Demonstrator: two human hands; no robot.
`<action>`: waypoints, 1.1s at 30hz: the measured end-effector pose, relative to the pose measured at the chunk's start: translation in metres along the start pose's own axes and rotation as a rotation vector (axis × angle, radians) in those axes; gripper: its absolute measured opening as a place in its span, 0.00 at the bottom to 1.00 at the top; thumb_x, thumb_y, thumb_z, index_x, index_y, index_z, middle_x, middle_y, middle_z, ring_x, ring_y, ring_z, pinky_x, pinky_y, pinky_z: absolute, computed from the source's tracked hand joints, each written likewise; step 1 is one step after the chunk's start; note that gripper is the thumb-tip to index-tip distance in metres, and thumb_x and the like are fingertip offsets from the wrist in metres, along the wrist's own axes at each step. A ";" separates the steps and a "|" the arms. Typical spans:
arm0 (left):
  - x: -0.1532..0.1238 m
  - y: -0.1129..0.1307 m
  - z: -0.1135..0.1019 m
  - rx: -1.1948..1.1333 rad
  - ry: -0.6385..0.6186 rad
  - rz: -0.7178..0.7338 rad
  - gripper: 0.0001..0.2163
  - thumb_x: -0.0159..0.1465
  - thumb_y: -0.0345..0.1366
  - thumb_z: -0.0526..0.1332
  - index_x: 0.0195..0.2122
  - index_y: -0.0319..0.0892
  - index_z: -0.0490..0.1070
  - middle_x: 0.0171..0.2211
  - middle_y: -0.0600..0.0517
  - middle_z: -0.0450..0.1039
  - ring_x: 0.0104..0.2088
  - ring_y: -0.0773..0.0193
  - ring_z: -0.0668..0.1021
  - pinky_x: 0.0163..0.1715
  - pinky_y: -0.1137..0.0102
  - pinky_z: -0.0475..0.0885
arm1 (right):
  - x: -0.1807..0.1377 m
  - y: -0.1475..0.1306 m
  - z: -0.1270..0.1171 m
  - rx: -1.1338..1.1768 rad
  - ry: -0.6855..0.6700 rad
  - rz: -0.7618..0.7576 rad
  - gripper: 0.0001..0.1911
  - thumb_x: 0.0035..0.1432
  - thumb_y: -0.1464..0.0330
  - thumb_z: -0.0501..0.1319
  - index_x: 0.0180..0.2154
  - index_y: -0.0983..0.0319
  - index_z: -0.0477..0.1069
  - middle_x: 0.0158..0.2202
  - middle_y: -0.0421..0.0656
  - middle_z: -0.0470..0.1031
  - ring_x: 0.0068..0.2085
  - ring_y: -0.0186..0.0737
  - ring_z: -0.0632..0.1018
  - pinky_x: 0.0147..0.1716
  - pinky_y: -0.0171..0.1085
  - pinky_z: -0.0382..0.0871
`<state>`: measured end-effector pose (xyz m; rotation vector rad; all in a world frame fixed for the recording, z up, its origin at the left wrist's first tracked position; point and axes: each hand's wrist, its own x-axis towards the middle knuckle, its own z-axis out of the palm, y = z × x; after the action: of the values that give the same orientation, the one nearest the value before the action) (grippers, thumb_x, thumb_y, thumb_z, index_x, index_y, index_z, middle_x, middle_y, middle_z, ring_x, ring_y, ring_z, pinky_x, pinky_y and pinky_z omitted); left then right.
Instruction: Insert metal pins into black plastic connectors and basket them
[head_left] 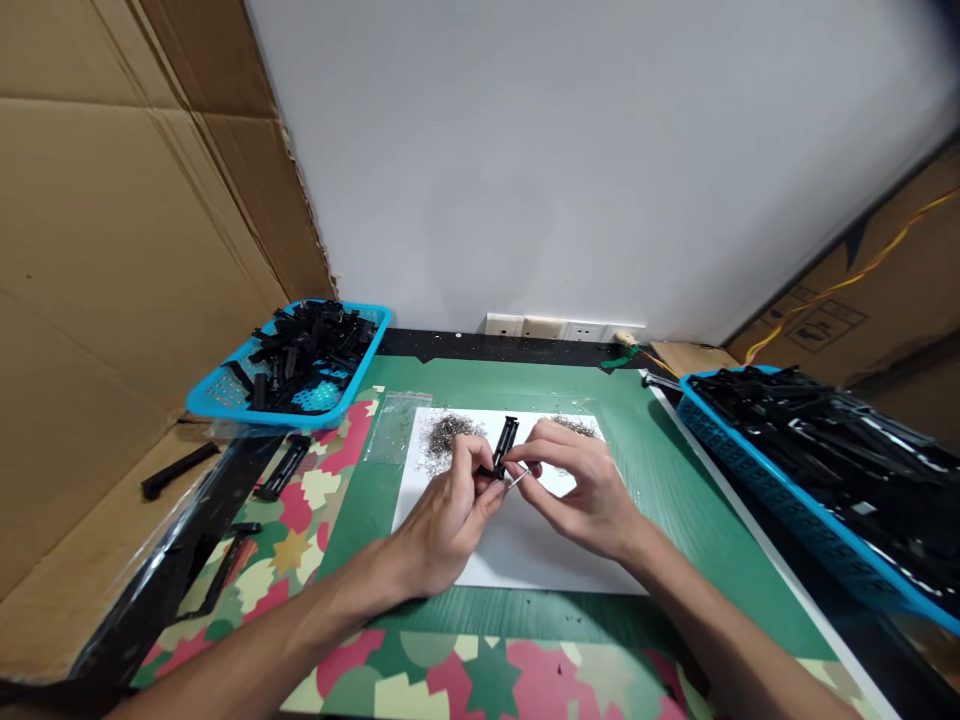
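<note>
My left hand [442, 515] pinches the lower end of a slim black plastic part [504, 443] that stands tilted over a white sheet [517, 550]. My right hand [581, 480] meets it from the right, fingers pinched around a small thin metal piece [519, 478] at the part's base. Both hands hover just above the sheet. Behind them on the sheet lie two heaps of tiny metal springs [444, 435].
A blue basket [225, 395] of black parts sits at the back left, a larger blue basket [795, 500] of long black parts at the right. A clear plastic bag [394, 425] lies beside the sheet. Loose black parts [281, 470] lie along the left edge. Cardboard walls stand left.
</note>
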<state>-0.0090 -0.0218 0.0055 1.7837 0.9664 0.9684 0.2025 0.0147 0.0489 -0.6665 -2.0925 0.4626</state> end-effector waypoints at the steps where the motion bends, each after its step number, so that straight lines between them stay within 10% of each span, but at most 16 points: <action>1: 0.000 -0.001 0.000 0.010 -0.001 0.002 0.07 0.79 0.34 0.52 0.52 0.49 0.52 0.41 0.54 0.62 0.35 0.65 0.69 0.38 0.67 0.64 | 0.000 0.000 0.000 -0.011 -0.007 -0.005 0.08 0.68 0.74 0.63 0.41 0.60 0.81 0.29 0.41 0.73 0.31 0.39 0.73 0.32 0.38 0.66; 33: 0.004 -0.007 0.010 -0.104 0.067 -0.012 0.07 0.80 0.36 0.50 0.46 0.48 0.49 0.43 0.53 0.56 0.36 0.65 0.63 0.36 0.67 0.62 | -0.003 -0.004 0.012 -0.068 0.054 -0.014 0.10 0.67 0.77 0.62 0.38 0.61 0.82 0.27 0.41 0.72 0.29 0.38 0.72 0.29 0.38 0.64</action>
<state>-0.0003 -0.0192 -0.0028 1.6666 0.9496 1.0576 0.1928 0.0081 0.0424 -0.6958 -2.0678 0.3635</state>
